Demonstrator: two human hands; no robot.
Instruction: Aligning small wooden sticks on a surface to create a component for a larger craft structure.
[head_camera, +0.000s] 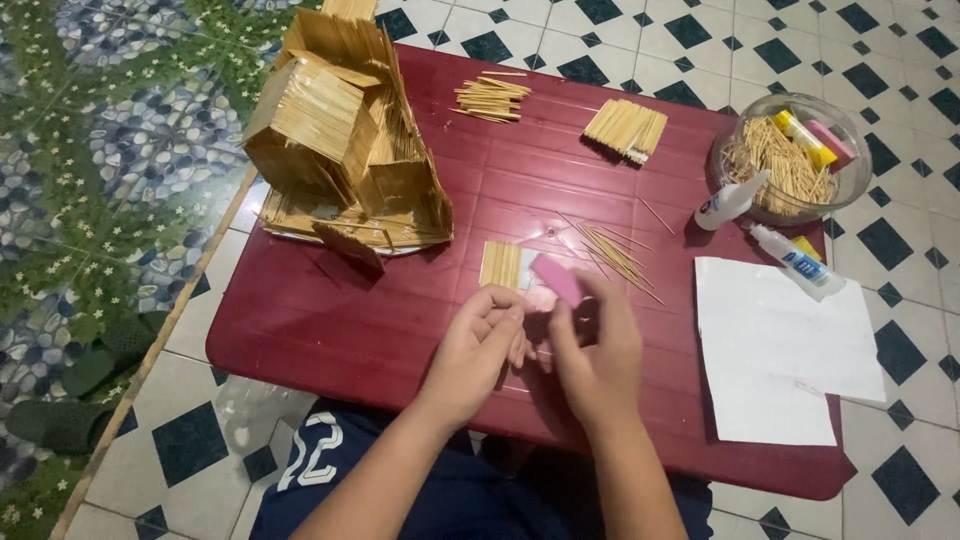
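Right hand (598, 362) grips a pink cutter (556, 278); left hand (483, 345) pinches something small just beside it, too blurred to identify. Both over red table (330, 330), toothpick panel (501, 265) just beyond, toothpick house (345, 140) far left.

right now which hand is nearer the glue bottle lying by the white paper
Right. The right hand sits just left of the paper, below-left of the glue bottle; the left hand is farther left.

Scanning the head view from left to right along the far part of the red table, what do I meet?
Toothpick model house → loose pile of toothpicks → flat glued toothpick panel → white glue bottle lying on its side → clear round plastic tub of toothpicks.
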